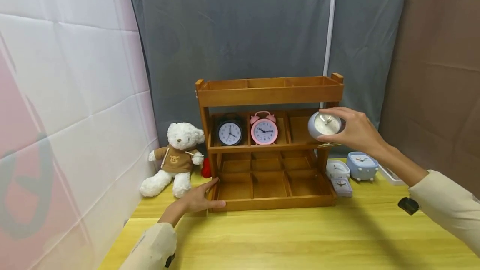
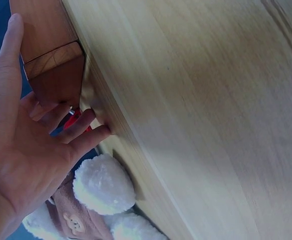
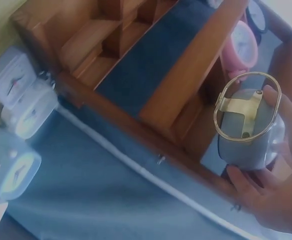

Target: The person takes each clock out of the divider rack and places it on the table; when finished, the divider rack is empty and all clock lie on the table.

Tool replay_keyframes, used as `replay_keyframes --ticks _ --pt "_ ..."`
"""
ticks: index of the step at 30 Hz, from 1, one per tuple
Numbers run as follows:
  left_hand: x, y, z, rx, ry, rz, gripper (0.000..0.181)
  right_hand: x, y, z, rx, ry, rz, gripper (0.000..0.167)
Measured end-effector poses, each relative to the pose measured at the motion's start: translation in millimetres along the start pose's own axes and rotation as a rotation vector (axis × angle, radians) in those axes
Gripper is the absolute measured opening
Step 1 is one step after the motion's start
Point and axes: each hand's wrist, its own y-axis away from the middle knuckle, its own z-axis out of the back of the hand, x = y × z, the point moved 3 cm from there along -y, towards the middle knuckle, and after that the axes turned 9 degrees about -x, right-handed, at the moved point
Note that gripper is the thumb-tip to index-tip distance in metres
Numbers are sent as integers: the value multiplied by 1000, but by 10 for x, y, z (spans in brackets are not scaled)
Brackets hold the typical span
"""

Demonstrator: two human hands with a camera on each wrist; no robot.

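My right hand point(image 1: 352, 130) grips a round grey-blue alarm clock point(image 1: 325, 124) at the right end of the middle tier of a brown wooden shelf point(image 1: 270, 96). In the right wrist view a gold wire ring point(image 3: 219, 112) shows on the clock's underside, with thumb and fingers on opposite sides of its body. Lower down, my left hand point(image 1: 196, 198) touches the shelf's front left corner, thumb along the front and fingers spread at the side. A black alarm clock point(image 1: 230, 132) and a pink twin-bell clock point(image 1: 264, 131) occupy the middle tier's left and centre compartments.
A white plush bear point(image 1: 179, 159) in a brown top sits left of the shelf, beside a red object point(image 1: 206, 168). Right of the shelf stand a blue clock point(image 1: 362, 166), a white clock point(image 1: 337, 169) and a small lilac clock point(image 1: 341, 187) on the yellow wooden table point(image 1: 270, 236).
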Motion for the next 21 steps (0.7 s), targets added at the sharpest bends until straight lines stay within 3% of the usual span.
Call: replay_keyframes --ticks 9,16,21 --pt "4 -11 30 13 -6 3 103 -270 317 278 84 112 -56 79" --pt "0 9 42 6 -21 11 103 -635 671 300 132 180 -40 80" --pt "-6 18 32 7 -19 14 104 -897 959 294 204 203 -111 81"
